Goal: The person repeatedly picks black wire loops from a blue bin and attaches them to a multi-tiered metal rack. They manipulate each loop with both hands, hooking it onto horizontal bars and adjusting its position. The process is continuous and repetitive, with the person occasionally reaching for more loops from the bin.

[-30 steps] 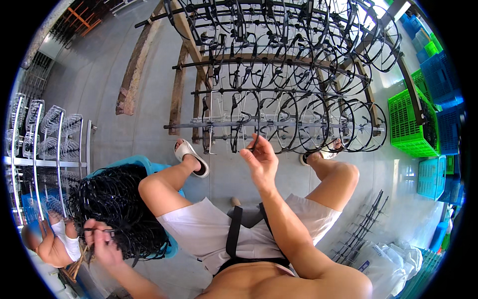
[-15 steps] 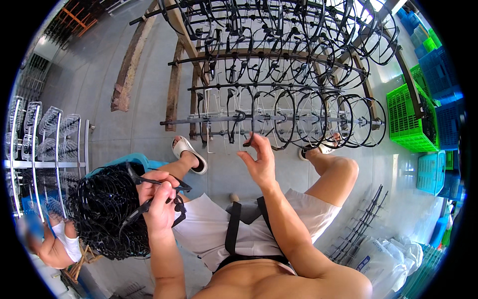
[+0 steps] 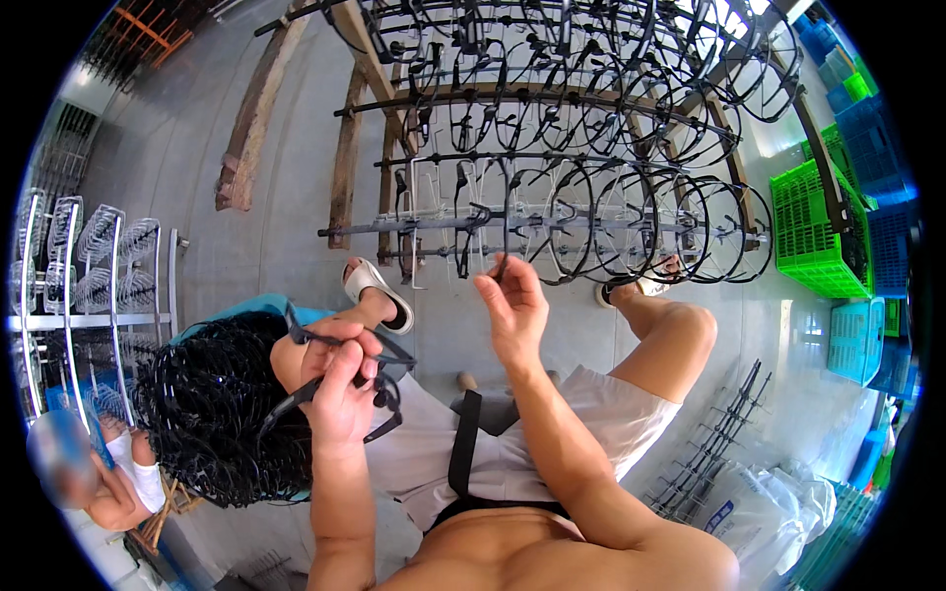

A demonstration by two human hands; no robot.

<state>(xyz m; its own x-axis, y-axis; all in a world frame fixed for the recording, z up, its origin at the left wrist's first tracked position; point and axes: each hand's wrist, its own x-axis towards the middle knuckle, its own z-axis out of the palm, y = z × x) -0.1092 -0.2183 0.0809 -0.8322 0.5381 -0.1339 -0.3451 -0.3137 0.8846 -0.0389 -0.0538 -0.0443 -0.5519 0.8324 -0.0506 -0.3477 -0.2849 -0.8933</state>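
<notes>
Black eyewear frame (image 3: 381, 398), arms splayed
Left hand (image 3: 340, 384) grips it, ends poking out; right hand (image 3: 517, 313) pinches a racked frame (image 3: 506, 217)

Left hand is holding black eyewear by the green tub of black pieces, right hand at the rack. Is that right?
The colour is wrong: the head view shows the tub is blue, not green. The rest stands: left hand holding black eyewear by the tub of black pieces, right hand at the rack.

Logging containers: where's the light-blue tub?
Head view, left side: the light-blue tub holds the pile of black frames, its far edge showing beyond them, just up and left of the person's left hand.
</notes>
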